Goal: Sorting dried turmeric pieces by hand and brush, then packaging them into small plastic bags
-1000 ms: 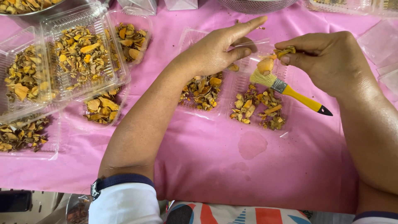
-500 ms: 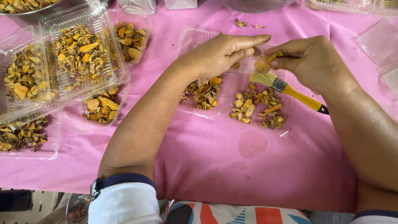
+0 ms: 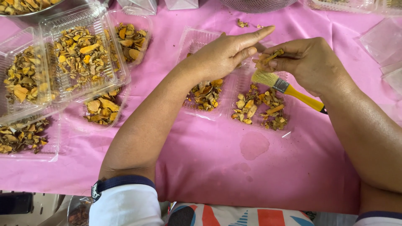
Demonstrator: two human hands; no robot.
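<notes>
- The right hand (image 3: 312, 62) pinches a small orange-yellow dried root piece (image 3: 268, 57) between thumb and fingertips, and the same hand carries a small paintbrush with pale bristles, a metal ferrule and a yellow handle (image 3: 289, 90), which slants down and to the right beneath the palm.
- The left hand (image 3: 224, 54) is spread flat with straight fingers pointing right, empty, its fingertips just beside the pinched piece; whether they touch it cannot be told.
- Both hands hover above an open clear plastic clamshell tray (image 3: 190, 42) lying on the pink cloth-covered surface (image 3: 259, 175). Each of its two halves holds a loose heap of dried yellow-brown slices: one heap (image 3: 206, 95) under the left wrist, the other (image 3: 261, 108) below the brush bristles.
- Judging by what lies around, a good part of the work looks done: to the left stand several clear plastic boxes filled with the same dried slices (image 3: 79, 56), some stacked and overlapping, and one more open tray (image 3: 25, 136) at the near left edge.
- What seems left: the two heaps in the open tray are thin compared with the filled boxes, and empty clear trays (image 3: 383, 42) wait at the far right.
- A few stray crumbs (image 3: 242, 24) lie on the cloth beyond the hands, and a faint damp stain (image 3: 253, 144) marks it nearer the person.
</notes>
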